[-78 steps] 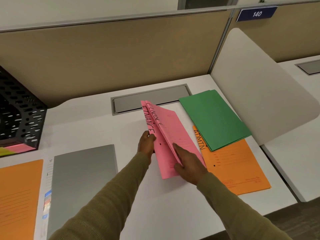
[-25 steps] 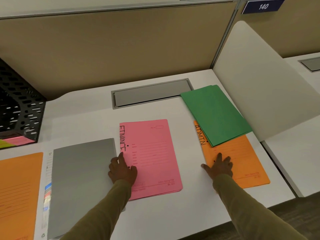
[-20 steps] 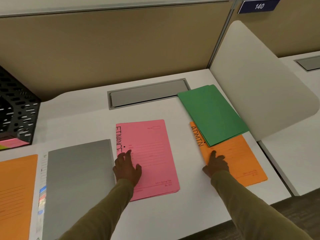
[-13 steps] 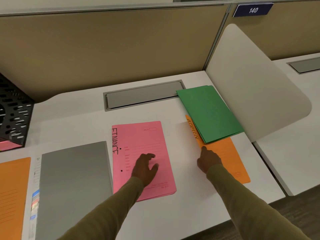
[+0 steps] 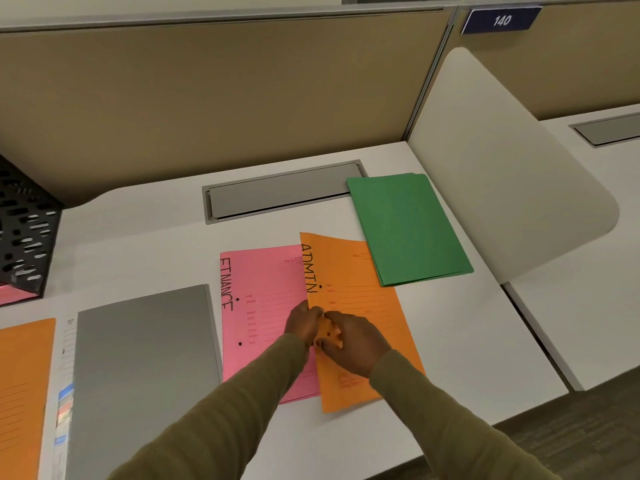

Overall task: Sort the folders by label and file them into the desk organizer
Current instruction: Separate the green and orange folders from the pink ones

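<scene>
While the orange ADMIN folder (image 5: 360,292) is lying on the worktop (image 5: 156,244) with its labelled spine overlapping the right side of the pink FINANCE folder (image 5: 263,306), both hands are meeting on that spine. The left hand (image 5: 303,323) is resting over the FINANCE folder and the right hand (image 5: 353,344) just right of it. Each grip is curling closed on the orange card, pinching the spine and holding nothing else. The ADMIN folder's long axis is running away from the person, nearly parallel to the FINANCE folder's long side. Its far corner is sitting under the green folder (image 5: 408,230), which is lying beyond and to the right of the FINANCE folder. The black desk organizer (image 5: 24,237) is standing well to the left of the FINANCE folder, past the grey folder (image 5: 142,358). The carry is therefore probably heading leftward, with the left hand nearer and the covered corner needing to slide out first.
</scene>
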Available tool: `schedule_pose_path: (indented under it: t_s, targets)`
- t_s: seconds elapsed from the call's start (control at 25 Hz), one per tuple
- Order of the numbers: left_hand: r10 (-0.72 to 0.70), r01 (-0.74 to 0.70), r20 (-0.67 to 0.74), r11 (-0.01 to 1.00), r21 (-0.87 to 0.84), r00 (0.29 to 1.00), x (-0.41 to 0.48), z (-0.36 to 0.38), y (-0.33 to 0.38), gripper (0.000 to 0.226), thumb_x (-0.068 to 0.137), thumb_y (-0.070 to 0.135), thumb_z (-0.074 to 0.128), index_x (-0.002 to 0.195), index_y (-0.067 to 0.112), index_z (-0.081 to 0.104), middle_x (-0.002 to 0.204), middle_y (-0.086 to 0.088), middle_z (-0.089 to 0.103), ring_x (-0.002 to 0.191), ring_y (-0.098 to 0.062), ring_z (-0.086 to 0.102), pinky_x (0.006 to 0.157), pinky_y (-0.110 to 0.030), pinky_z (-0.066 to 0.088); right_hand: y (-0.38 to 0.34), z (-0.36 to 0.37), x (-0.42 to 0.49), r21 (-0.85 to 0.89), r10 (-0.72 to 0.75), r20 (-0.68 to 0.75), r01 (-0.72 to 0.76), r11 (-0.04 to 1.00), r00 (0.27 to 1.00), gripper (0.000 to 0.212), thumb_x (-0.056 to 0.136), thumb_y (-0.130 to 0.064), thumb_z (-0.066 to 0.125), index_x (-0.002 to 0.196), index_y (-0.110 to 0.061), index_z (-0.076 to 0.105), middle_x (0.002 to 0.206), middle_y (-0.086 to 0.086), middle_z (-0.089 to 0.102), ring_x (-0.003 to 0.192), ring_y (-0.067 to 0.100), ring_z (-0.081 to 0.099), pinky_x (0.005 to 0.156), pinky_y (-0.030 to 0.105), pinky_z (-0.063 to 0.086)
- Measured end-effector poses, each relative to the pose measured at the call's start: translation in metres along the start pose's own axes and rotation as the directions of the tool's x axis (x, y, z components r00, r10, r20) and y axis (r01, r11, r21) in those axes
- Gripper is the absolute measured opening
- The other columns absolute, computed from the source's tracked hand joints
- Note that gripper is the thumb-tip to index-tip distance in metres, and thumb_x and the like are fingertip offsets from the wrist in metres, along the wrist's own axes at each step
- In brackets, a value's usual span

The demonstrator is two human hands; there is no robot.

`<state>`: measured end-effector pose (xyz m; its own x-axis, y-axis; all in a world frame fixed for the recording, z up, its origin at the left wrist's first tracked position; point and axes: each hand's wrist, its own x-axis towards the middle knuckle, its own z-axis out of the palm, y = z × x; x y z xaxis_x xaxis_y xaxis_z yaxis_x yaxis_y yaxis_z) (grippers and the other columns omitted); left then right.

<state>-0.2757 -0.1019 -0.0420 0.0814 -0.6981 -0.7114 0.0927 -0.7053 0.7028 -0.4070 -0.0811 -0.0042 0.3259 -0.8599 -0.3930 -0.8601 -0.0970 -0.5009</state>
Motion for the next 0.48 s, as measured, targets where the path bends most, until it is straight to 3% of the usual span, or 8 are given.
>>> schedule_pose_path:
  t_s: [0.08,0.2,0.32,0.48]
  targets:
    - [-0.027,0.027,-0.028,1.000,0.001,0.999,0.001,-0.015,-0.001,0.025,0.093,0.012,0.047,0.112,0.012,0.064,0.109,-0.017,0.069,0.101,-0.039,0.065,0.093,-0.056,0.052,0.019,-0.003,0.011,0.066,0.060,-0.027,-0.058,0.996,0.998,0.063,0.091,-0.050,0.061,0.143,-0.017,0.048,0.139,0.006,0.057,0.122,0.025,0.057,0.101,0.037,0.048]
    - [-0.046,0.045,-0.052,0.999,-0.024,0.998,0.004,-0.033,-0.006,0.027,0.096,0.013,0.045,0.118,0.013,0.061,0.113,-0.015,0.069,0.103,-0.037,0.065,0.093,-0.056,0.052,0.059,-0.021,0.042,0.002,0.234,-0.146,-0.236,0.972,0.961,0.075,0.090,-0.054,0.060,0.150,-0.015,0.037,0.157,0.009,0.034,0.142,0.027,0.037,0.113,0.042,0.038]
    - [-0.053,0.048,-0.088,0.997,-0.055,0.995,0.005,-0.045,-0.009,0.026,0.097,0.012,0.044,0.118,0.012,0.060,0.112,-0.016,0.069,0.103,-0.038,0.065,0.093,-0.058,0.051,0.097,-0.042,0.067,-0.064,0.431,-0.180,-0.448,0.892,0.884,0.091,0.088,-0.059,0.061,0.156,-0.016,0.020,0.165,0.012,0.011,0.151,0.031,0.017,0.115,0.049,0.034]
    - [-0.063,0.054,-0.114,0.995,-0.083,0.991,0.004,-0.058,-0.013,0.025,0.098,0.013,0.044,0.118,0.015,0.060,0.111,-0.014,0.070,0.101,-0.037,0.066,0.092,-0.057,0.052,0.119,-0.053,0.088,-0.072,0.527,-0.157,-0.542,0.838,0.835,0.108,0.079,-0.066,0.066,0.157,-0.014,0.010,0.164,0.020,0.008,0.151,0.036,0.012,0.114,0.051,0.033]
